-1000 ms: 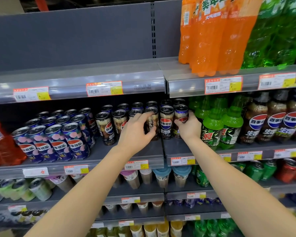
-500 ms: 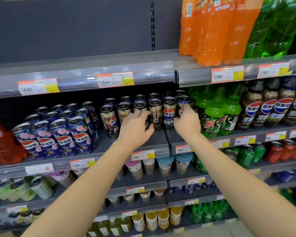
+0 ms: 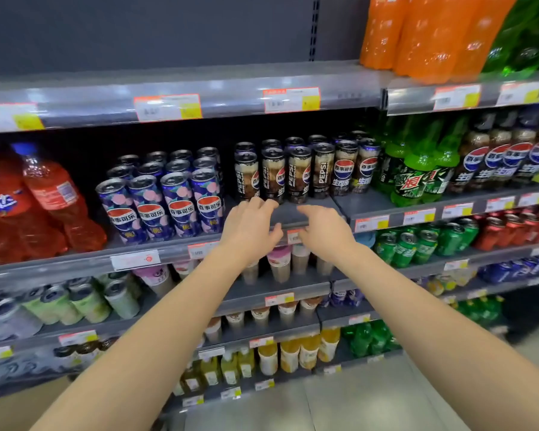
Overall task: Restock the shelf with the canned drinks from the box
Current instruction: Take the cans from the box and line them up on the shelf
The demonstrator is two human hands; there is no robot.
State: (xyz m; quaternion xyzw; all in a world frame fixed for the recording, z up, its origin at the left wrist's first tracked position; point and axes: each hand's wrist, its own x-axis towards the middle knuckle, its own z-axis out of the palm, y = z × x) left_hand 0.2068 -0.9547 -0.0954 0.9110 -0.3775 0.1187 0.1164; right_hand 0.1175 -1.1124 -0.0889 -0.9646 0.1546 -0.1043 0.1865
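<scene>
1. Head view: grey metal store shelving [image 3: 287, 211] fills the frame, with a dark grey back panel [image 3: 168, 32] at upper left, price tags [image 3: 167, 107] along every shelf edge and pale floor [image 3: 371, 399] at lower right.
2. Black Pepsi cans [image 3: 299, 174] stand at centre frame on the middle shelf, 6 across the front row, with more can tops behind.
3. Blue peach cans [image 3: 178, 203] stand just left of them, 4 across in front.
4. Red bottles [image 3: 50, 197] sit at far left, green bottles [image 3: 414, 178] at right, orange bottles [image 3: 423, 35] at upper right.
5. 2 bare hands reach in: the left hand [image 3: 249, 231] and right hand [image 3: 324, 231] hover over the shelf lip just before the black cans, fingers loosely curled and holding nothing.
</scene>
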